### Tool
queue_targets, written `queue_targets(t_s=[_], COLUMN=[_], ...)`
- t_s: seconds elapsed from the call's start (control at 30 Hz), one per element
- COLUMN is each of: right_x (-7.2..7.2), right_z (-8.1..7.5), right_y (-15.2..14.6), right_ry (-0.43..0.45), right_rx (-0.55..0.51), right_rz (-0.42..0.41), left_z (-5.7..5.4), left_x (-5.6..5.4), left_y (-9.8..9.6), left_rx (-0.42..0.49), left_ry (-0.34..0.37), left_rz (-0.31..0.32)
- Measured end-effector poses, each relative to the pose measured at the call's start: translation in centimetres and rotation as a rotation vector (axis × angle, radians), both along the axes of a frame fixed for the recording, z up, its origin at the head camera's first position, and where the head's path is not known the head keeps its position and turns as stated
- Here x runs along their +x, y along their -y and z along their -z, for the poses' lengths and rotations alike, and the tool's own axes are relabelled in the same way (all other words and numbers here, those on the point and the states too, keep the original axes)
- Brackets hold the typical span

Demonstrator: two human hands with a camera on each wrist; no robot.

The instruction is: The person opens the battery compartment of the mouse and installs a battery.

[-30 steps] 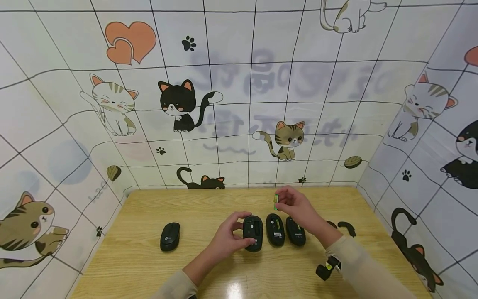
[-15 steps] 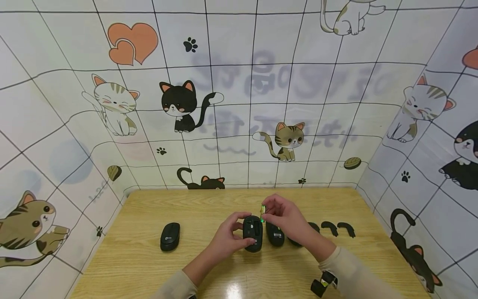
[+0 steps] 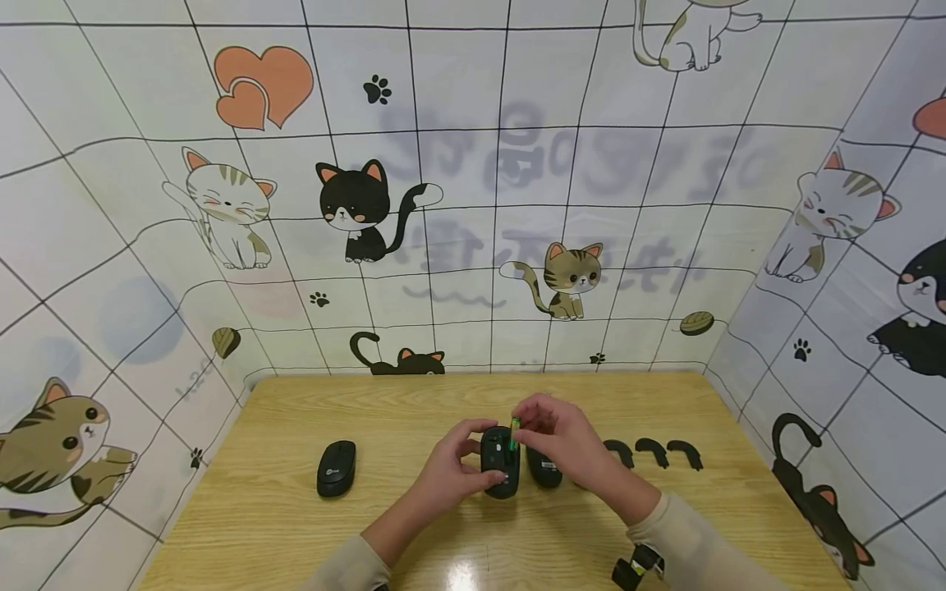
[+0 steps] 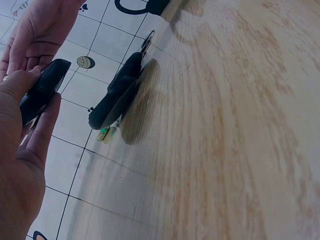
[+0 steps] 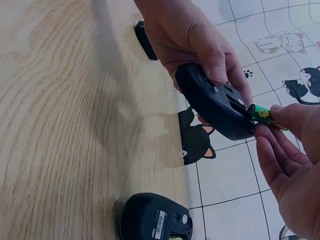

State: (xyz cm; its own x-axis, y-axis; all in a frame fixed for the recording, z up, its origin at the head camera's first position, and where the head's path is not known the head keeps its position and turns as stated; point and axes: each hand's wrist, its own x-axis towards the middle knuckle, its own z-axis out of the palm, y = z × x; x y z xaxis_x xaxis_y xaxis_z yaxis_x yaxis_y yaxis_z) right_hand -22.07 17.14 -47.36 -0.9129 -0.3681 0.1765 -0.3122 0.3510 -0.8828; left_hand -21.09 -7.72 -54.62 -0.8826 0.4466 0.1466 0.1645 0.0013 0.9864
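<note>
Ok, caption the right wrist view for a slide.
Left hand holds a black mouse while the right hand pinches a green-and-gold battery at its open compartment.

The left hand grips a black mouse, the right hand just beyond it. Farther off, dark mice rest on the wood-grain tabletop near a green battery, before a grid-lined wall covering.

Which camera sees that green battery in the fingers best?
The right wrist view: the green battery, pinched by the right hand, looks biggest there, gold markings showing. The head view shows it small; in the left wrist view I can't make it out.
</note>
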Motion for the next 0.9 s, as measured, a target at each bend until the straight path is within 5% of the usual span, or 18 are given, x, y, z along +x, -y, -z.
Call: queue_targets(t_s=[0.3, 0.9], right_x=[0.33, 0.19], right_z=[-0.06, 0.87], right_y=[0.52, 0.56], right_ry=[-0.099, -0.173], right_rx=[0.146, 0.131], right_rz=[0.027, -0.054], left_z=[0.11, -0.15], left_x=[-0.04, 0.1], left_y=[-0.23, -0.24], left_rx=[-0.001, 0.001], left_ry=[-0.02, -0.005], left_rz=[0.011, 0.003])
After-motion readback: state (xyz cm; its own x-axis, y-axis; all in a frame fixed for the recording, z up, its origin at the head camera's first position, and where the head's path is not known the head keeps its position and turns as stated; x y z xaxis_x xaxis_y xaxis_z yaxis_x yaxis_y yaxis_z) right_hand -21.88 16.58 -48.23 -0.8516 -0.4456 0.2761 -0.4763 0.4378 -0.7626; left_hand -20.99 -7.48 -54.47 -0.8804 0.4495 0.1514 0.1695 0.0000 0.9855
